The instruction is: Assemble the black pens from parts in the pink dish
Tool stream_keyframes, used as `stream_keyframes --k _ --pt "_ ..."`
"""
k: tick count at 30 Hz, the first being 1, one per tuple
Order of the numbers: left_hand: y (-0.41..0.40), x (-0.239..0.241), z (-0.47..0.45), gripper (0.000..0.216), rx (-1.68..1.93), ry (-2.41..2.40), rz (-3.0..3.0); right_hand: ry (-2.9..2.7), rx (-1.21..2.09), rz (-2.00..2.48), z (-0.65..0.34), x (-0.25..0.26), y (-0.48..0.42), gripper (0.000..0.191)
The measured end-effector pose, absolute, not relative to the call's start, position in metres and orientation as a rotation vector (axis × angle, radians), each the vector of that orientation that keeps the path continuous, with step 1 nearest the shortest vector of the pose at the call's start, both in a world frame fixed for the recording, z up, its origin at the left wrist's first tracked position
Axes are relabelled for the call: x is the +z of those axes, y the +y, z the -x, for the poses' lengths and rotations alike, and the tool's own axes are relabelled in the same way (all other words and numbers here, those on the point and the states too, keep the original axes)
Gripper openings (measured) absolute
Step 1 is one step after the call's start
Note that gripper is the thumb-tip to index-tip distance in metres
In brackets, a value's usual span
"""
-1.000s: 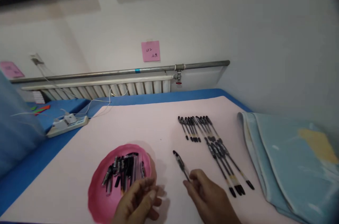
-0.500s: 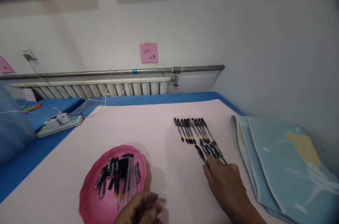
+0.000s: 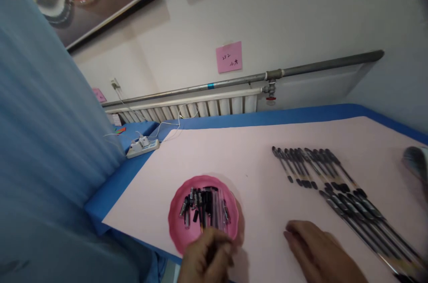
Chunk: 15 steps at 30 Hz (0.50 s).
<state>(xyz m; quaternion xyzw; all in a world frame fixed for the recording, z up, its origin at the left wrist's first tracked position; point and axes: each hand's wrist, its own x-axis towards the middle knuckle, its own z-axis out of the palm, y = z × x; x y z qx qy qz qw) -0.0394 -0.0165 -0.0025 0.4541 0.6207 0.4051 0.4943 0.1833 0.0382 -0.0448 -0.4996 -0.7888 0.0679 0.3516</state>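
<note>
My left hand [image 3: 207, 256] hovers at the near rim of a pink scalloped plate [image 3: 175, 229]. Its fingers are loosely bent, thumb apart, with nothing visible in them. Black pen caps [image 3: 183, 206], clear pen barrels [image 3: 219, 211] and other dark pen parts lie in the plate, partly covered by that hand. Over the pale pink sheet [image 3: 257, 176], my right hand [image 3: 321, 249] is half curled with a gap between thumb and fingers, and holds nothing I can see. To its right is a slanted row of capped black pens [image 3: 364, 216]; beyond that lies another row of pens [image 3: 304, 167].
A power strip [image 3: 143, 148] with white plugs sits on the blue table edge at the left. A blue curtain [image 3: 60, 162] hangs on the left. Behind the table are a radiator [image 3: 214, 107] and a metal pipe [image 3: 234, 82]. Folded blue cloth [image 3: 416, 162] shows at far right.
My view has turned left and tilted. My right hand has let go of a pen, which lies in the near row, and has moved left, away from it. My left hand stays by the plate.
</note>
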Motion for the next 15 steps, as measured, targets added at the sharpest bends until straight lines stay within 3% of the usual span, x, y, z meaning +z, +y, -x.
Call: stream_keyframes --k 5,15 --pt "-0.003 0.011 0.091 0.021 0.932 2.013 -1.402 -2.028 0.651 1.333 -0.133 -0.040 0.033 0.019" --pt "0.016 -0.001 0.066 0.019 0.457 2.121 -1.642 -1.993 0.618 1.258 -0.116 -0.059 0.034 0.022"
